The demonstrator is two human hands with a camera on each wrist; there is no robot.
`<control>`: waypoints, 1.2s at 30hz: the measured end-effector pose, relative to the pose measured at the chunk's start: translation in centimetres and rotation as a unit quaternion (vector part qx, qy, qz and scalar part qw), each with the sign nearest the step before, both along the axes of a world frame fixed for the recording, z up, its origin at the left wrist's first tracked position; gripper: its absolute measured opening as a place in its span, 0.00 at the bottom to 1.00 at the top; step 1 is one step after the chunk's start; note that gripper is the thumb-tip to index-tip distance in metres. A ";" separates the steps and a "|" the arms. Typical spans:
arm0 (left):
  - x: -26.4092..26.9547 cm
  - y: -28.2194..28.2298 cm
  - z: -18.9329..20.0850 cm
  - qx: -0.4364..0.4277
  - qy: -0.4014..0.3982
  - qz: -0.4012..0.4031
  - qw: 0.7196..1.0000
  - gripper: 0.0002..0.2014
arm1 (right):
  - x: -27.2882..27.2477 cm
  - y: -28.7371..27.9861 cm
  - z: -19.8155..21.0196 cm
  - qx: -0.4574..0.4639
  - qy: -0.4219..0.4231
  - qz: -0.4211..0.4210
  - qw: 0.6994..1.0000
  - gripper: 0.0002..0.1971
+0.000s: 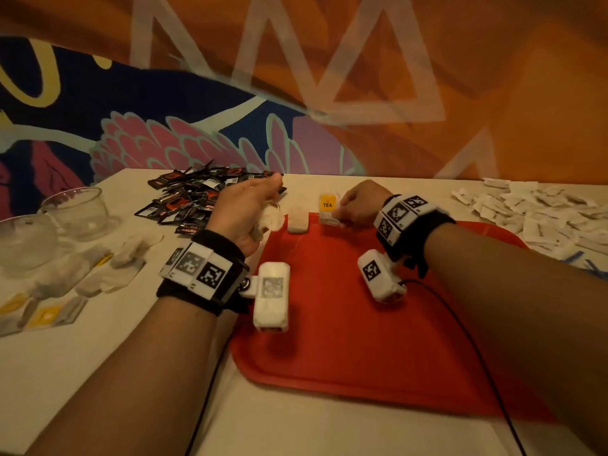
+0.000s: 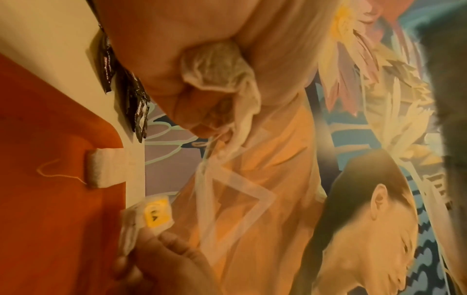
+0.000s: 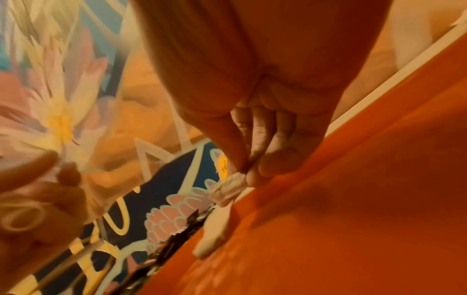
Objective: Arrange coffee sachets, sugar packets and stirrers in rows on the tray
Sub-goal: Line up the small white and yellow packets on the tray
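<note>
A tea bag (image 1: 329,212) is pinched at the tray's (image 1: 362,340) far edge by the right hand (image 1: 360,204). More bags (image 1: 269,218) are bunched in the curled left hand (image 1: 245,209). It seems light, soft, easily torn; the paper edge should be gripped.

The tray (image 1: 362,340) lies on the table (image 1: 98,373) directly before the person, with one tea bag (image 1: 297,222) across its far rim at 11 o'clock and a second, tagged tea bag (image 1: 329,210) just to the right at 12 o'clock. From the tray's centre, the pile of coffee sachets (image 1: 200,195) lies on the table at 10 o'clock, the glass bowls (image 1: 59,222) and loose tea bags (image 1: 82,274) at 9 o'clock. The spread of sugar packets (image 1: 539,212) lies at 2 o'clock, beyond the tray's right edge.
</note>
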State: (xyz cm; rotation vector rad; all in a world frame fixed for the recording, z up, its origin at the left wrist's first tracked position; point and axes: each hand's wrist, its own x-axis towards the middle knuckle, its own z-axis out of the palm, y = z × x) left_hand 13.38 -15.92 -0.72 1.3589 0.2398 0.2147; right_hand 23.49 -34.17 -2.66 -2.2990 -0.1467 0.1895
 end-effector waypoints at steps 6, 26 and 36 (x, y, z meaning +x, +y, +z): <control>0.0 0.0 0.1 -0.027 0.007 -0.003 1.000 0.04 | 1.4 1.5 -0.9 -0.079 0.046 -0.016 0.996 0.14; 0.5 0.4 -0.7 -0.017 0.033 -0.050 0.998 0.14 | 0.9 1.7 0.3 -0.080 0.030 0.004 0.996 0.19; -0.7 -0.7 0.2 -0.047 0.040 -0.181 0.982 0.35 | -6.6 0.3 3.4 0.098 -0.157 0.207 0.961 0.08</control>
